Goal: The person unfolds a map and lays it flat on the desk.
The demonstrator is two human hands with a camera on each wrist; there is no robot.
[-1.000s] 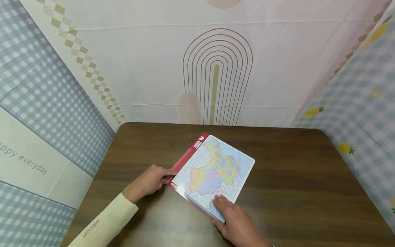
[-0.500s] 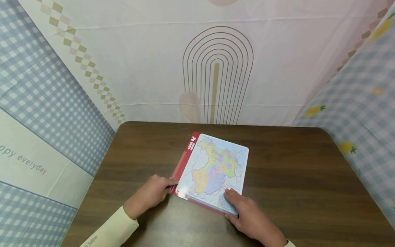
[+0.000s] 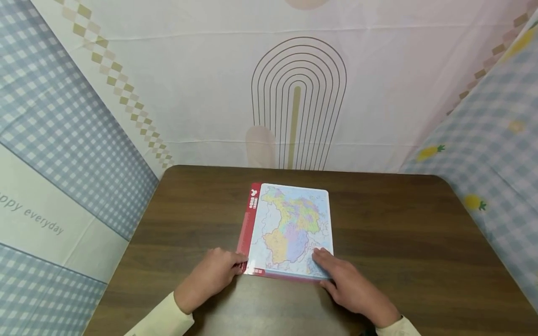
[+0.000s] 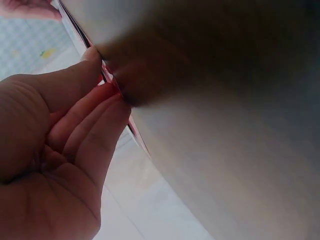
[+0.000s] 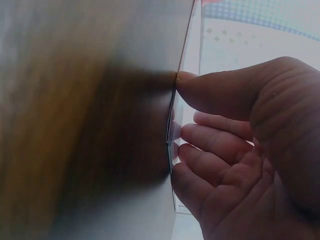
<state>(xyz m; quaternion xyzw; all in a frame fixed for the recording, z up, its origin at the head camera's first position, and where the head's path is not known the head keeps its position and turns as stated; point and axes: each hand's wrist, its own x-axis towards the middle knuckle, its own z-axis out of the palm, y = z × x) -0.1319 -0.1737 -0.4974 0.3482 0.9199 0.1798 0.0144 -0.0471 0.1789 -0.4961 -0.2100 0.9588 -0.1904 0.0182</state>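
Note:
A flat map (image 3: 290,228) with a red strip down its left side lies on the table, nearly square to its front edge. It is made of thin layers, with a red layer showing under the blue one along the near edge. My left hand (image 3: 212,273) pinches the near left corner between thumb and fingers; the left wrist view shows that hand (image 4: 65,130) close at the layered edge. At the near right corner, my right hand (image 3: 353,284) grips the map, fingers over the printed face and thumb at the near edge. The right wrist view has its thumb and fingertips (image 5: 189,185) along the thin edge.
The dark wooden table (image 3: 412,233) extends around the map on all sides. Behind it hangs a pale cloth (image 3: 201,93) with line arches. Checked cloths (image 3: 71,102) hang at the left and right sides.
The map has turned counter-clockwise from a slanted position to nearly straight, its far end swinging left. My right hand has shifted right with it; my left hand has come slightly nearer.

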